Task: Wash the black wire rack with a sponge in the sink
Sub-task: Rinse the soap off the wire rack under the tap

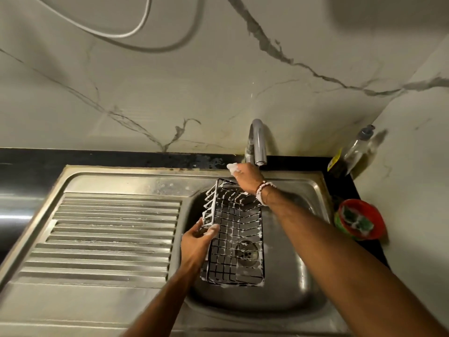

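1. Black wire rack [239, 234] is held tilted in the sink [294, 276] basin, near end over the drain [247, 252], far end raised toward the faucet [257, 142]; most wires are coated in white foam
2. Left hand [199, 242] is clamped on the rack's near-left edge, thumb laid over the rim wire
3. Right hand [247, 177] is at the rack's far end, just beside the spout, fingers curled round a white foamy lump, probably the sponge [232, 167], though foam hides it
4. Hands are well apart, one at each end of the rack
5. No water is seen running from the spout
6. Step judged: soaping is about finished, as foam is spread over nearly all wires; rinse not yet begun
7. Next move is judged to call for water to be turned on, the rack to be steadied by the left hand and turned under the stream so every side is cleared
8. Red bowl [362, 203] with a green scrubber [352, 215] and a soap bottle [357, 147] are set on the dark tabletop [97, 158] right of the sink
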